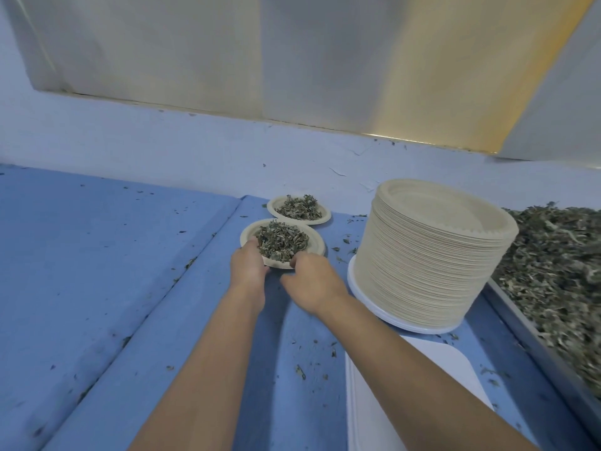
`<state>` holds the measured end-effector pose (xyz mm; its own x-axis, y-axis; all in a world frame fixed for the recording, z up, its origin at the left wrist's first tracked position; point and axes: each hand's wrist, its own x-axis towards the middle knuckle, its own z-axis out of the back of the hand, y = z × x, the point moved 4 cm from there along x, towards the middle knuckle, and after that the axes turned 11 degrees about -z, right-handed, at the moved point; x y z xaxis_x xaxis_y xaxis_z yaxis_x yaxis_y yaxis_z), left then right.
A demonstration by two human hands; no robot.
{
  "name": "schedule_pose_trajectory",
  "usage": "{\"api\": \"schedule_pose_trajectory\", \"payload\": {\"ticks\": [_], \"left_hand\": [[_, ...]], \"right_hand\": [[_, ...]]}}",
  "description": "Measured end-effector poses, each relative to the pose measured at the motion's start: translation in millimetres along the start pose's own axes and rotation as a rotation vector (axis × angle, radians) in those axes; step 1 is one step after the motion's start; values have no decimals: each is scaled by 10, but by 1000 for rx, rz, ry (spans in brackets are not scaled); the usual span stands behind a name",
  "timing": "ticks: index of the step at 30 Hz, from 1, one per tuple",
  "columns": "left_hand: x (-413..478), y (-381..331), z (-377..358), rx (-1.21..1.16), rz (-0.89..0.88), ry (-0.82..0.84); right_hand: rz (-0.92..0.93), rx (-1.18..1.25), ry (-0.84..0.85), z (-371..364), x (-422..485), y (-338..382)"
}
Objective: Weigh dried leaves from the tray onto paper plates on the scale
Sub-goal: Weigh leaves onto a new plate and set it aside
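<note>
1. Left hand [248,265] is stretched out in front, fingers curled over the near-left rim of the nearer plate [317,246], and it's gripping that edge.
2. Right hand [313,281] is just beside it, fingers bent, tips pinching the near rim of the same plate. Both forearms reach in from the bottom of the view.
3. So the plate lies right at the fingertips, just beyond both hands, on the blue table [97,271].
4. Look at it: round, shallow, pale tan paper, with a heap of dried leaves [282,242] piled in the middle. The leaves are grey-green, curled and crumbly, and a bare ring of rim shows round them.
5. Just behind it sits the farther plate [325,217], the same kind with the same sort of heap. The two rims are close enough that I can't tell whether they touch.
6. Right of the right hand, a tall stack of paper plates [429,255] stands on a white round base [356,288]. I can't tell whether that base is the scale.
7. At the far right is the tray [520,323], grey-rimmed and full of loose leaf [553,271].
8. A white slab [448,362] shows under the right forearm, and leaf crumbs are scattered across the table.
</note>
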<state>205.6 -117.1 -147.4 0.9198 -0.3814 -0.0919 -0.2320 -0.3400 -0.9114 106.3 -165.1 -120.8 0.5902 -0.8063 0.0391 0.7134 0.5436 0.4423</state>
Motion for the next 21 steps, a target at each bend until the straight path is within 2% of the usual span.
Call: {"api": "schedule_pose_trajectory", "payload": {"ticks": [11, 14, 18, 21], "left_hand": [[-158, -44, -2, -39, 27, 51], [-227, -55, 47, 14, 21, 16], [-385, -112, 93, 17, -47, -59], [-564, -190, 60, -18, -132, -70]], "right_hand": [[-25, 19, 23, 47, -100, 1], [-23, 28, 13, 115, -177, -13], [27, 64, -19, 229, -328, -6], [75, 102, -111, 390, -489, -8]]}}
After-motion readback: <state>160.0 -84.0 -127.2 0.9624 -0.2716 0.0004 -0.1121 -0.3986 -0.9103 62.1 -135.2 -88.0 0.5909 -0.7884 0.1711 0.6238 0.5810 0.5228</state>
